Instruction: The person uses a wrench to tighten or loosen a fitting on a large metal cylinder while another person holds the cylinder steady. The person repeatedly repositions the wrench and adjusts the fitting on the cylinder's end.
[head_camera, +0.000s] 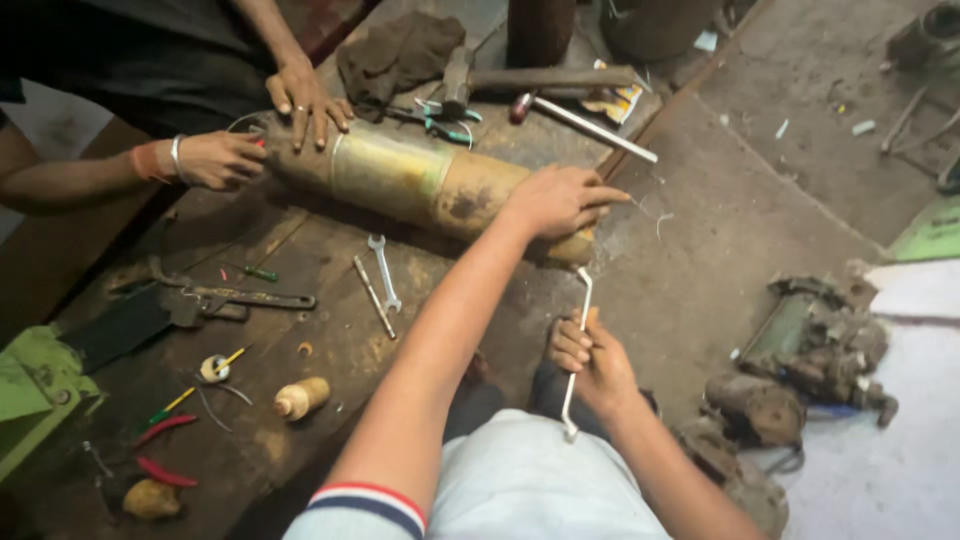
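On grimy bench — left hand (560, 200) presses rusty cylinder (420, 180); right hand (590, 360) grip closed on bent crank (578, 340).

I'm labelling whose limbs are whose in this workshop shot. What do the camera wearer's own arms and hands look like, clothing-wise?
Both of the wearer's arms are bare to the upper arm. The left hand and right hand wear no gloves, rings or watch. A short pale sleeve shows on the left arm, edged with a red, white and dark blue striped cuff. No sleeve shows on the right arm.
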